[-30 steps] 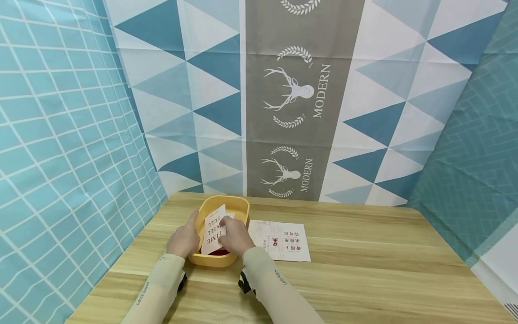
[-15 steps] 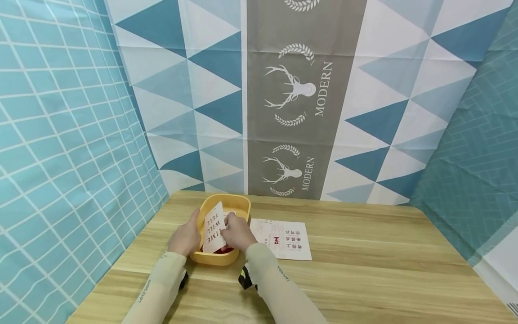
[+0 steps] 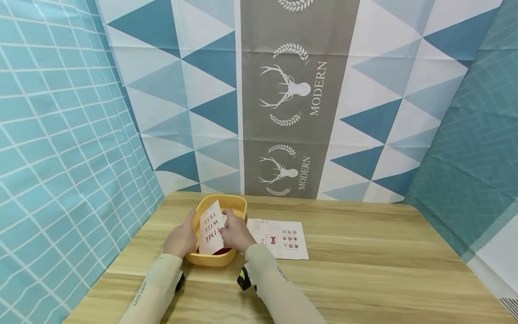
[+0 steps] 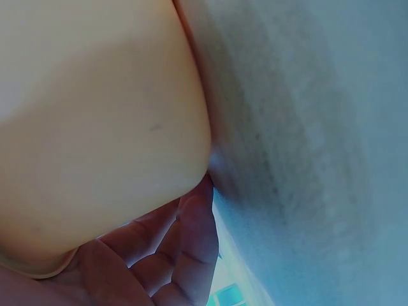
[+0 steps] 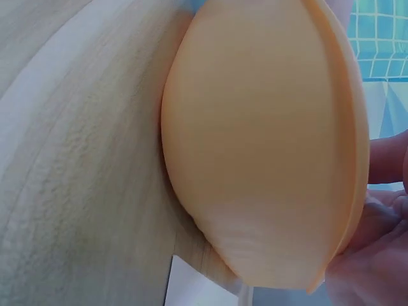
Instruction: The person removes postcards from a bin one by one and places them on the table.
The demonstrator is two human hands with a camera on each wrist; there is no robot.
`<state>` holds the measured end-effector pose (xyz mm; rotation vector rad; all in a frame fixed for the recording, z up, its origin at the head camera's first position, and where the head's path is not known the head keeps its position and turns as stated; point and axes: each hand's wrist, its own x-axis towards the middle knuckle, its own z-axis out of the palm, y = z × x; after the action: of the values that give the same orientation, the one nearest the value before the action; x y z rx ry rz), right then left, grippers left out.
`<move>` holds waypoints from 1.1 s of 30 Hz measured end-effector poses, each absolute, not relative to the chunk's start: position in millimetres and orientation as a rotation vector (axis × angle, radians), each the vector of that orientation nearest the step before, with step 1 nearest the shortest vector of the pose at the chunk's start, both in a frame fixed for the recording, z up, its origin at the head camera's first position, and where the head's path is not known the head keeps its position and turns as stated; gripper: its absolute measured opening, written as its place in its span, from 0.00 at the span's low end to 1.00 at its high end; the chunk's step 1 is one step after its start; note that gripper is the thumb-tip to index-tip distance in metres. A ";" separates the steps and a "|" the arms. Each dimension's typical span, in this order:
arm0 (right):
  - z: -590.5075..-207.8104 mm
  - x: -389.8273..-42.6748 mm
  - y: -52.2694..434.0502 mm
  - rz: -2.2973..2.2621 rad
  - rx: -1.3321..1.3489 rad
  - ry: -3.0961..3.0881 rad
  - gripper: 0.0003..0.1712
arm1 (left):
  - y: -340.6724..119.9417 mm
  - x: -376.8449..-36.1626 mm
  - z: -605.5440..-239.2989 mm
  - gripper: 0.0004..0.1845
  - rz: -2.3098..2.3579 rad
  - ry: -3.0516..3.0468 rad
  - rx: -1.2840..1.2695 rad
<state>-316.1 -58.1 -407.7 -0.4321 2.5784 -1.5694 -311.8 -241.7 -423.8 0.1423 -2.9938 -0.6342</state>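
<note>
White card (image 3: 212, 227) printed "TIME WILL TELL" stands tilted over the yellow tub (image 3: 238, 204), something red under it; our right hand (image 3: 234, 234) pinches its right edge, and our left hand (image 3: 180, 238) cups the tub's left wall, fingers curled round the rim. We judge the card is mid-handling over the tub, so next comes a steady hold. Printed sheet (image 3: 283, 238) lies just right of our right hand on the wooden table (image 3: 364, 252).

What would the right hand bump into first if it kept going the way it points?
Probably the white card it is already holding over the yellow tub. The right hand points left and away, toward the left hand on the tub's far side; depth is hard to judge.
</note>
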 end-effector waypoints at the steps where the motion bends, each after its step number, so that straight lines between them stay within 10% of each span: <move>1: -407.7 -315.9 -57.6 -1.594 -0.429 2.563 0.31 | -241.6 -312.5 -423.6 0.36 -0.637 -2.996 0.144; 13: -413.0 -318.0 -55.4 -1.655 -0.444 2.631 0.05 | -240.5 -310.7 -421.9 0.37 -0.654 -2.998 0.152; 25: -419.2 -316.6 -60.5 -1.461 -0.471 2.797 0.23 | -240.5 -311.1 -424.5 0.36 -0.634 -2.993 0.156; 33: -419.6 -315.0 -61.7 -1.435 -0.476 2.810 0.15 | -241.2 -310.8 -424.2 0.37 -0.658 -2.990 0.147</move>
<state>-315.0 -61.7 -419.6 -0.4764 2.8103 -1.4349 -310.8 -241.2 -424.2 0.1473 -2.9900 -0.6575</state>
